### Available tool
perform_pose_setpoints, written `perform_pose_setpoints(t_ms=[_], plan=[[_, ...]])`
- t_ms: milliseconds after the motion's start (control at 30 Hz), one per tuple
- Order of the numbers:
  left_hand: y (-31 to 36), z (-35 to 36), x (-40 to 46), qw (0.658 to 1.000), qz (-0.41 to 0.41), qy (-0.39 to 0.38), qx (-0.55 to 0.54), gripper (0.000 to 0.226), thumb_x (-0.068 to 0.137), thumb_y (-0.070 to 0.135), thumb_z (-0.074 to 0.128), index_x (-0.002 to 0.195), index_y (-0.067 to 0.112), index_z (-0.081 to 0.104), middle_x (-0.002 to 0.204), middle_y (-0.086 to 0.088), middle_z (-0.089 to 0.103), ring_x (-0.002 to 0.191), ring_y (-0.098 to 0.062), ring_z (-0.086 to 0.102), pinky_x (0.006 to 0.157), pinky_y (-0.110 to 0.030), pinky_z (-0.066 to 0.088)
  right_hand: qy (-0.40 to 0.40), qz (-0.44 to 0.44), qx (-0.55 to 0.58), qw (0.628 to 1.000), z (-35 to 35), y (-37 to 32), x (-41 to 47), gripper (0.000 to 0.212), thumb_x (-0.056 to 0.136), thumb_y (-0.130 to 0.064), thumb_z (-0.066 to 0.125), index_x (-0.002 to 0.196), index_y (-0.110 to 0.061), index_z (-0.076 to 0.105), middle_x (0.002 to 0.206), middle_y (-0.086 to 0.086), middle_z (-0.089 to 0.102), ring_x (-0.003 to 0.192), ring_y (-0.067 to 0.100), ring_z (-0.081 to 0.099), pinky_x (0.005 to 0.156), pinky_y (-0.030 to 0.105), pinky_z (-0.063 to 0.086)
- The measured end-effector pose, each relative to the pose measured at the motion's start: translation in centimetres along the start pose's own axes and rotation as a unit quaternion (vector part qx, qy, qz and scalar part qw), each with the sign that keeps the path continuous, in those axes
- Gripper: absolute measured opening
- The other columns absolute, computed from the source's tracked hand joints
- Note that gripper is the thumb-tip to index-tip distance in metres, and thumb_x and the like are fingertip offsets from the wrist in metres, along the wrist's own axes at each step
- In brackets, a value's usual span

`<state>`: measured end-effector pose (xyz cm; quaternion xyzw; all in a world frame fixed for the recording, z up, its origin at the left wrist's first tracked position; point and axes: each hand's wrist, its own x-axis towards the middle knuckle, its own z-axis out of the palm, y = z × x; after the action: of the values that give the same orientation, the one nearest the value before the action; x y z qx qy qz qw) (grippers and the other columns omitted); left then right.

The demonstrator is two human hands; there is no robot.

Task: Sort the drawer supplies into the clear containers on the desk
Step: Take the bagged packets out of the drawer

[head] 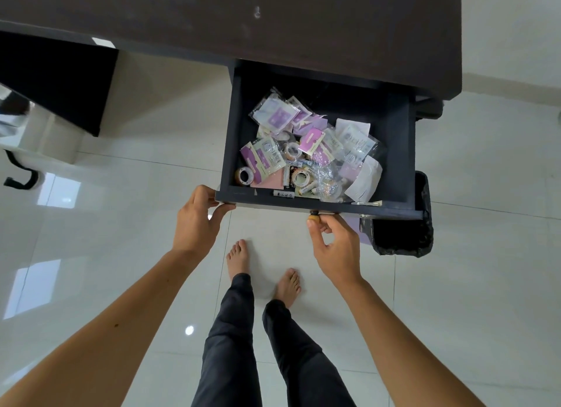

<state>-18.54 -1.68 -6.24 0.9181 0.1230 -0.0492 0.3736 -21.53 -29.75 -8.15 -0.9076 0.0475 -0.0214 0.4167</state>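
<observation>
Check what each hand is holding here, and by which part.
Both hold the open drawer: the left hand grips its front left corner, and the right hand pinches the small knob on its front.

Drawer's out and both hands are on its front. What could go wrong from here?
1. The drawer looks pulled far out; further pulling may drop it toward the bare feet.
2. The right hand has only a fingertip grip on the small knob, which could slip.
3. The loose packets and tape rolls are jumbled and may spill.

Supplies (309, 151) in open drawer (394, 151) under desk (303, 27); bin (403, 236) right, beneath drawer
</observation>
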Motion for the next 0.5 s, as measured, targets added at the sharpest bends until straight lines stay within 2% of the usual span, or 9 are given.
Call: perform_pose_setpoints(t_ms=[200, 400, 500], plan=[[-0.55, -0.17, -0.17, 1.000, 0.029, -0.004, -0.005, 0.030, 0.095, 0.025, 0.076, 0.104, 0.009, 0.052, 0.111, -0.008, 0.074, 0.099, -0.027, 0.075, 0.077, -0.045, 0.060, -0.003, -0.001, -0.004, 1.000, -0.12, 0.45, -0.10, 0.015, 0.100, -0.026, 0.072, 0.094, -0.013, 0.073, 0.085, -0.004, 0.071, 0.078, 0.012, 0.062, 0.072, 0.036, 0.058], [-0.61, 0.41, -0.51, 0.999, 0.015, 0.006, -0.030, 0.027, 0.095, 0.022, 0.077, 0.106, 0.013, 0.053, 0.116, -0.006, 0.074, 0.104, -0.026, 0.073, 0.081, -0.035, 0.057, -0.006, -0.012, -0.006, 1.000, -0.03, 0.72, -0.01, 0.016, 0.101, -0.028, 0.071, 0.095, -0.013, 0.072, 0.087, -0.003, 0.071, 0.078, 0.010, 0.061, 0.071, 0.039, 0.058], [-0.72, 0.49, -0.61, 0.999, 0.028, 0.015, -0.042, 0.027, 0.095, 0.021, 0.077, 0.107, 0.012, 0.055, 0.116, -0.006, 0.074, 0.104, -0.027, 0.074, 0.084, -0.037, 0.059, 0.002, -0.020, -0.009, 1.000, -0.02, 0.63, -0.16, 0.016, 0.101, -0.027, 0.071, 0.097, -0.012, 0.073, 0.088, -0.003, 0.072, 0.080, 0.008, 0.062, 0.072, 0.038, 0.059]])
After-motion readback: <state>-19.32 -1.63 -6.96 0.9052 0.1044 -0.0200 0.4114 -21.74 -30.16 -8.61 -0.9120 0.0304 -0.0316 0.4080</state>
